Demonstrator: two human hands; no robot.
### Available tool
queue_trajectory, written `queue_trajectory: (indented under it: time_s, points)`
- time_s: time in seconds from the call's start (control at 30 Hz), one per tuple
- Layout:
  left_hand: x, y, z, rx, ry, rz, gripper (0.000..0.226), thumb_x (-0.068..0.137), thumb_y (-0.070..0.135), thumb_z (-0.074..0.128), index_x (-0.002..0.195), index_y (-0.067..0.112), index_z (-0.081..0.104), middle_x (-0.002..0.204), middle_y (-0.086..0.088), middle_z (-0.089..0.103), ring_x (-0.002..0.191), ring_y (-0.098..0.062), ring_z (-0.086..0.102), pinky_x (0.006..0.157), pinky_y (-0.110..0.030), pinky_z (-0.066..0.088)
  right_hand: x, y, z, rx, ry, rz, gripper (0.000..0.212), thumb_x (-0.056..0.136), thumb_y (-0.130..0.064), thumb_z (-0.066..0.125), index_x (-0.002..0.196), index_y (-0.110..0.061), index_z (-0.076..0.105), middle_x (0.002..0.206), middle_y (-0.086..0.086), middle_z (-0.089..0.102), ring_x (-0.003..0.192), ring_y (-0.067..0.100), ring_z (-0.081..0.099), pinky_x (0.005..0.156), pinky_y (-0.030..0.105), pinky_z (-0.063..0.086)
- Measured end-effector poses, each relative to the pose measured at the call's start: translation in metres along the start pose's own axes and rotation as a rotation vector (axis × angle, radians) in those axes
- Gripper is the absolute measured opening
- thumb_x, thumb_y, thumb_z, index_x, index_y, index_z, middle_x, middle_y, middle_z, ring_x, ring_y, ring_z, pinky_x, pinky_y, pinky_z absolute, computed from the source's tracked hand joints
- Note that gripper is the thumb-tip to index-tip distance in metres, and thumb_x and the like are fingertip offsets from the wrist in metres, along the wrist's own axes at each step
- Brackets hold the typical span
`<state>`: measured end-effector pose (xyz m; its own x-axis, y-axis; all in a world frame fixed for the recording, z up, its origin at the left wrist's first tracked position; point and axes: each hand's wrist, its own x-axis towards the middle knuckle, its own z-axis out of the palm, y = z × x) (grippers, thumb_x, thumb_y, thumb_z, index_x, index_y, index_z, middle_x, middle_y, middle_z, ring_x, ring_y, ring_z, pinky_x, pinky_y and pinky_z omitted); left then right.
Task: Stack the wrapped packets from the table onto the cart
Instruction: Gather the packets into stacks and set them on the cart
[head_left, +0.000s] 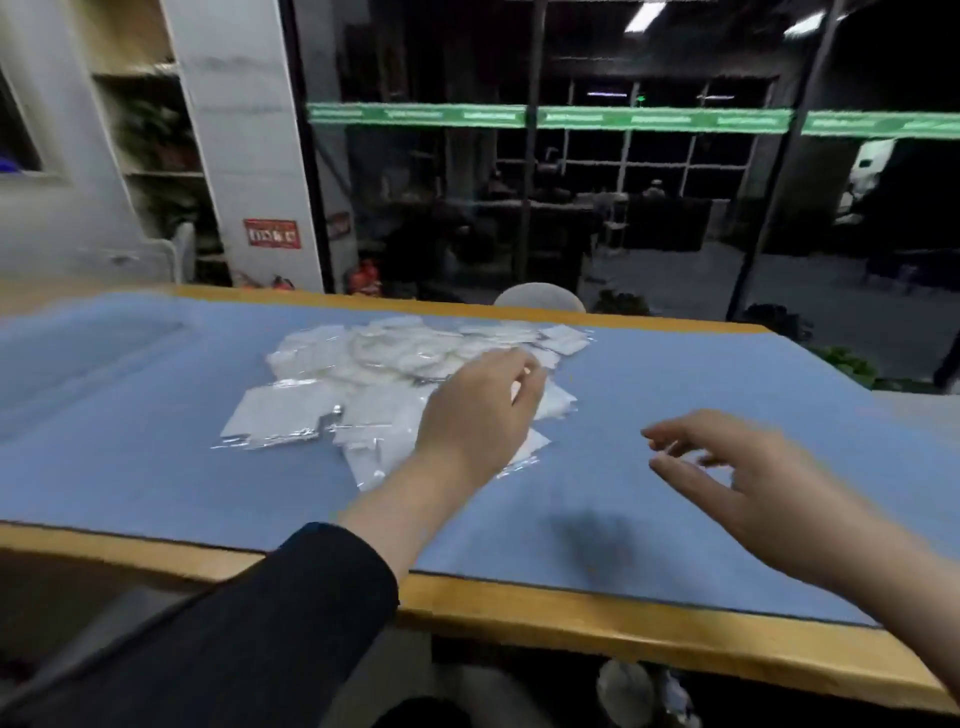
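Several white packets in clear wrap lie in a loose heap on the blue mat of the table. My left hand reaches over the near right side of the heap, palm down, fingers loosely bent above the packets; whether it touches them is unclear. My right hand hovers over bare mat to the right of the heap, fingers spread and relaxed, holding nothing. No cart is in view.
The table has a wooden rim along its near edge. Beyond the far edge are a round chair back, dark glass walls, and red fire extinguishers on the floor. Shelves stand at the far left.
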<state>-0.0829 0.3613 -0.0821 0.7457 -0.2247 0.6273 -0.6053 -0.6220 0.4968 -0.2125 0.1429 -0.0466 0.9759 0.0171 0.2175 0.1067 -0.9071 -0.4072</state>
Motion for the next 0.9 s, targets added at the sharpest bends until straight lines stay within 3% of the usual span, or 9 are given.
queue_trajectory:
  time_s: [0.17,0.27,0.33,0.47,0.6,0.7,0.77,0.9]
  points:
    - [0.054,-0.084,-0.027,0.145,-0.012,-0.234,0.027,0.105,0.038,0.043,0.11,0.024,0.065,0.114,0.004,0.064,0.1,-0.022,0.059,0.084,-0.038,0.05,0.1,-0.026,0.047,-0.093,-0.138,-0.036,0.052,0.086,-0.069,0.052,0.132,-0.045,0.05,0.122,-0.026,0.049,0.107,0.0,0.05,0.09,0.025,0.039]
    - [0.092,-0.099,-0.022,0.114,0.018,-0.296,0.029,0.104,0.037,0.041,0.107,0.02,0.064,0.11,0.0,0.064,0.094,-0.024,0.06,0.08,-0.04,0.052,0.146,-0.026,0.07,-0.102,-0.189,0.056,0.071,0.082,-0.07,0.061,0.144,-0.041,0.042,0.147,-0.018,0.042,0.129,0.012,0.048,0.089,0.028,0.036]
    - [0.104,-0.103,-0.008,0.056,0.044,-0.301,0.029,0.103,0.036,0.041,0.105,0.018,0.064,0.106,-0.002,0.065,0.092,-0.024,0.061,0.08,-0.043,0.054,0.175,-0.018,0.084,-0.06,-0.164,0.172,0.088,0.078,-0.074,0.064,0.151,-0.036,0.035,0.155,-0.011,0.038,0.132,0.021,0.049,0.089,0.033,0.039]
    - [0.097,-0.11,0.024,0.124,-0.174,-0.308,0.033,0.104,0.043,0.045,0.126,0.027,0.063,0.128,0.002,0.063,0.114,-0.025,0.059,0.096,-0.041,0.05,0.215,0.003,0.107,-0.063,-0.196,0.355,0.114,0.07,-0.083,0.063,0.158,-0.027,0.017,0.149,0.002,0.05,0.129,0.03,0.053,0.099,0.04,0.045]
    - [0.093,-0.115,0.021,0.219,-0.4,-0.322,0.044,0.099,0.058,0.05,0.136,0.035,0.057,0.131,0.007,0.063,0.12,-0.021,0.058,0.099,-0.036,0.048,0.224,0.006,0.122,-0.069,-0.168,0.304,0.106,0.074,-0.081,0.06,0.156,-0.027,0.021,0.151,0.004,0.045,0.136,0.029,0.044,0.098,0.04,0.039]
    - [0.086,-0.113,0.028,0.329,-0.569,-0.241,0.046,0.091,0.066,0.056,0.126,0.037,0.058,0.11,0.011,0.064,0.11,-0.017,0.059,0.09,-0.033,0.048,0.225,0.003,0.124,-0.019,-0.156,0.276,0.1,0.08,-0.074,0.061,0.158,-0.027,0.019,0.153,0.002,0.044,0.137,0.027,0.044,0.101,0.038,0.038]
    - [0.084,-0.109,0.034,0.317,-0.581,-0.241,0.047,0.088,0.062,0.063,0.128,0.039,0.056,0.103,0.011,0.06,0.104,-0.017,0.058,0.084,-0.031,0.045,0.224,0.005,0.127,0.038,-0.122,0.249,0.09,0.082,-0.068,0.066,0.155,-0.029,0.028,0.144,0.001,0.05,0.131,0.026,0.049,0.1,0.038,0.042]
    - [0.083,-0.103,0.039,0.201,-0.553,-0.302,0.056,0.092,0.042,0.069,0.144,0.041,0.048,0.123,0.008,0.062,0.117,-0.017,0.055,0.083,-0.028,0.037,0.221,0.008,0.131,0.123,-0.09,0.187,0.067,0.084,-0.055,0.073,0.139,-0.027,0.046,0.115,-0.006,0.059,0.111,0.02,0.056,0.091,0.038,0.047]
